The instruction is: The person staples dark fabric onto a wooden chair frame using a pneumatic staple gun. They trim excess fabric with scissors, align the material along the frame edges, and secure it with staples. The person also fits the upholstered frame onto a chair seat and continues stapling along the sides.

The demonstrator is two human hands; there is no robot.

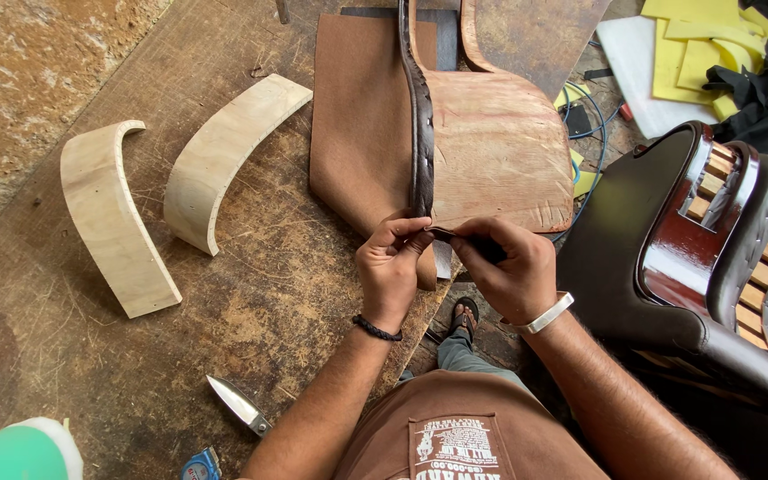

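Observation:
My left hand (390,271) and my right hand (507,267) meet at the near end of a dark brown piping strip (421,133), both pinching it. The strip runs away from me along the edge of a curved plywood seat panel (500,151). Brown upholstery material (357,116) lies under the strip on its left side. A black bead bracelet is on my left wrist, a silver bangle on my right.
Two curved pale wood pieces (113,222) (224,151) lie on the worn workbench (91,373) to the left. A knife (237,404) and a green-white bottle (20,453) sit near the front. A glossy chair frame (704,240) stands right, yellow foam scraps (704,44) behind.

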